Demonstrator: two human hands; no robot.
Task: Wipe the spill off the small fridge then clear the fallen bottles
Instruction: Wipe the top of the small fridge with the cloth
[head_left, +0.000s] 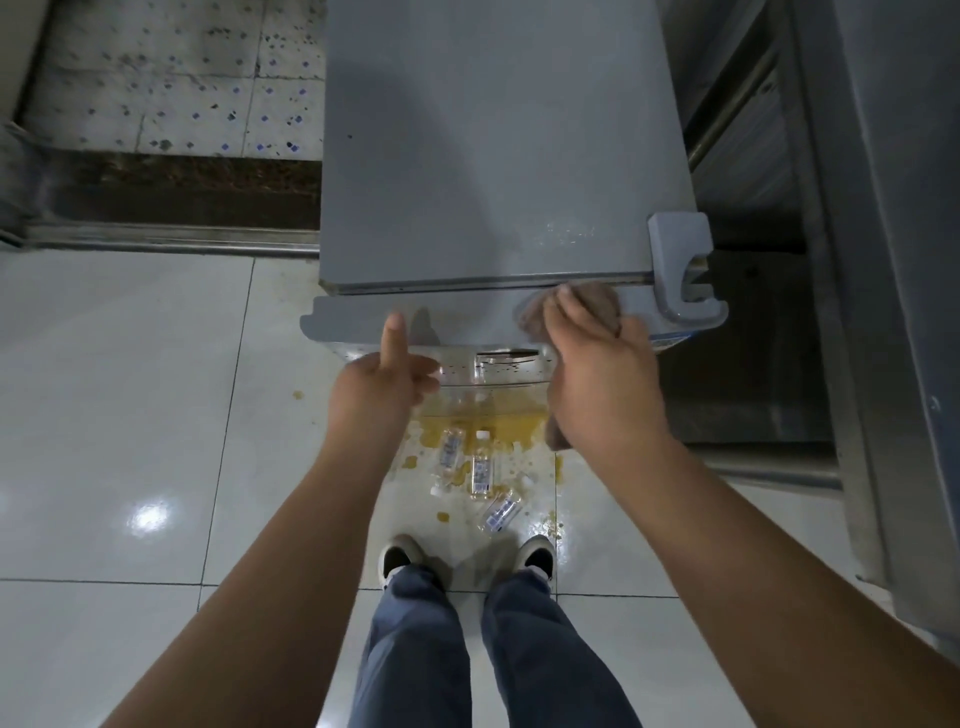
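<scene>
Pressing a brown cloth (571, 306) on the fridge (493, 156), right hand (602, 384) grips it; left hand (384, 379) grips the door edge above fallen bottles (480, 470).

fridge (498, 156) top bare, bottles (480, 470) littering floor

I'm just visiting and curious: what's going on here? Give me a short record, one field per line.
place: tiled floor in front of a small grey fridge
left hand: grips the fridge door's top edge, thumb up on it
right hand: holds a brown cloth against the door's top edge near the hinge cover
spill: yellow puddle and splashes on the floor at the fridge's foot
bottles: three small clear ones lying in the spill, not yet picked up
person: stands with both shoes just short of the puddle
</scene>
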